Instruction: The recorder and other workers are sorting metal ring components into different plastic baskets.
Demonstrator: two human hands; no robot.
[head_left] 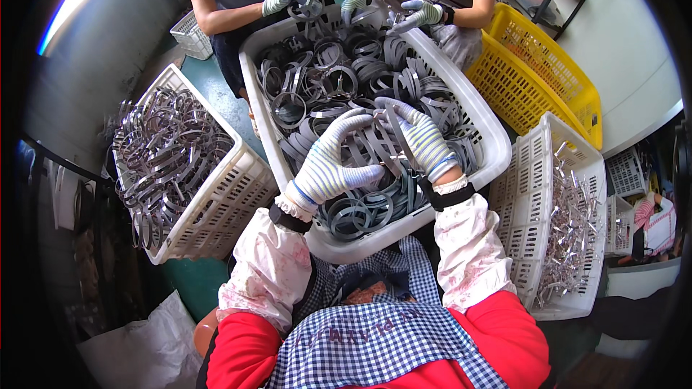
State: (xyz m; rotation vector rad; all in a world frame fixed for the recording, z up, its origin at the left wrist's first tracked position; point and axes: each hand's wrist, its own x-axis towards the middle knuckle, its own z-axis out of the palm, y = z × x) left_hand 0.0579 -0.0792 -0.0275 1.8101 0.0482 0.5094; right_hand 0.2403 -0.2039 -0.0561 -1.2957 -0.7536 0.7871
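Note:
My left hand (333, 161), in a striped knit glove, is curved into a C over the near part of a large white crate (496, 162). Its thumb and fingers stand apart, and I see nothing clearly gripped between them. Facing it, my right hand (425, 140), gloved alike, closes on a curved metal band (398, 132) that hangs down between the two hands. Beneath them the crate is heaped with metal ring clamps (351, 217), bluish-grey nearest me and shinier farther off. The band's lower end blends into the heap.
A white basket (216, 205) of shiny ring clamps stands left. To the right are a white basket (515, 220) of small metal bolt-like parts and yellow baskets (530, 65). Across the crate, two co-workers' gloved hands (288, 1) handle rings. A white sack (148, 346) lies lower left.

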